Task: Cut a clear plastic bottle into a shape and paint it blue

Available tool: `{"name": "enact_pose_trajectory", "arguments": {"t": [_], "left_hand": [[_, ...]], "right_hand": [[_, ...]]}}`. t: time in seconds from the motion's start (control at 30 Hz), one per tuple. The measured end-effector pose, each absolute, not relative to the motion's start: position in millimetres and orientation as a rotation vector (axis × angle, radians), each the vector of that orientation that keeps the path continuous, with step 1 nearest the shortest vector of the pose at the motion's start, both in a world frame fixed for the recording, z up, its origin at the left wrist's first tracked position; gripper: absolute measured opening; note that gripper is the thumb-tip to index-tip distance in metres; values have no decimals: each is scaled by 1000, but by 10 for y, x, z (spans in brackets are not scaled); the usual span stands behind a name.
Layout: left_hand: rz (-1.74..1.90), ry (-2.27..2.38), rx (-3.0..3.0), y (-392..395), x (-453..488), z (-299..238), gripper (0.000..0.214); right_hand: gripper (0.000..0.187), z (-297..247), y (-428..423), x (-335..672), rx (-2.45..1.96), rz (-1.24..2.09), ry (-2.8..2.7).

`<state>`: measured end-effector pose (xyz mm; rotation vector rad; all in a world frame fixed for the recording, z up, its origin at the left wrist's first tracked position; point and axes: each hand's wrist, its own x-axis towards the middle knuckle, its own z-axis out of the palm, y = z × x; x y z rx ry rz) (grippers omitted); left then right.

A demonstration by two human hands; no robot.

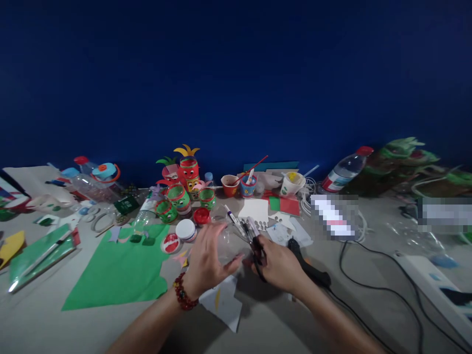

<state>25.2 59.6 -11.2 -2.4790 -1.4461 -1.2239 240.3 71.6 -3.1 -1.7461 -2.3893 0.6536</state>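
Observation:
My left hand (208, 258), with a beaded bracelet at the wrist, curls its fingers and thumb round a clear plastic bottle piece (225, 242). Its outline is faint against the table. My right hand (278, 263) grips scissors (259, 255) by their dark handles, blades pointing away and slightly left, close to the plastic. A white marker (233, 216) lies by the blades. Just beyond my left hand are a white-lidded jar (186, 230) and an open red paint pot (201, 216). Under my wrists rests a torn white paper (224, 302).
Green felt (118, 275) spreads on the left. Painted face cups (177, 199) and paper cups (293, 184) line the back. To the right lie a black glue gun (309, 265), its cable, and a leaning bottle (346, 169).

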Motion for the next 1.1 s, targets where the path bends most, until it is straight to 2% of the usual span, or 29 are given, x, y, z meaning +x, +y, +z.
{"name": "enact_pose_trajectory", "arguments": {"t": [0.87,1.1], "left_hand": [[-1457,-1325,-2417,580,306,-176,78],[-1434,-1384,-2422,595,301,-175,74]], "right_hand": [[16,41,752,2513,-1843,395,-2612],[20,17,789,2503,-1879,429,-2635]]}}
